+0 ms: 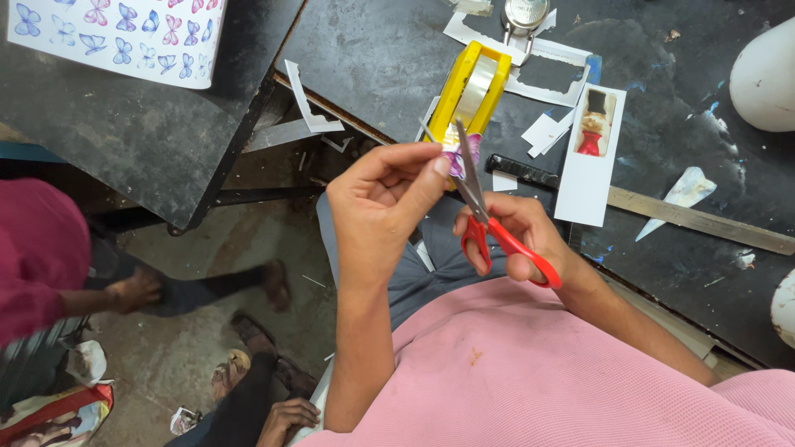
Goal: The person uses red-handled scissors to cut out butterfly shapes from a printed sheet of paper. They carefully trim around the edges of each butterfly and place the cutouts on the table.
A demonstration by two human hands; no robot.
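Pinching a small purple cutout (455, 162) in left hand (383, 207) fingertips, right hand (517, 236) gripping red scissors (489, 223)

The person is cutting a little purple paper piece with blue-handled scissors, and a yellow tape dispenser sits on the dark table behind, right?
Not quite: the head view shows the scissors have red plastic handles, not blue. The rest holds: the right hand works them on the little purple paper piece pinched in the left hand, with the yellow tape dispenser on the dark table behind.
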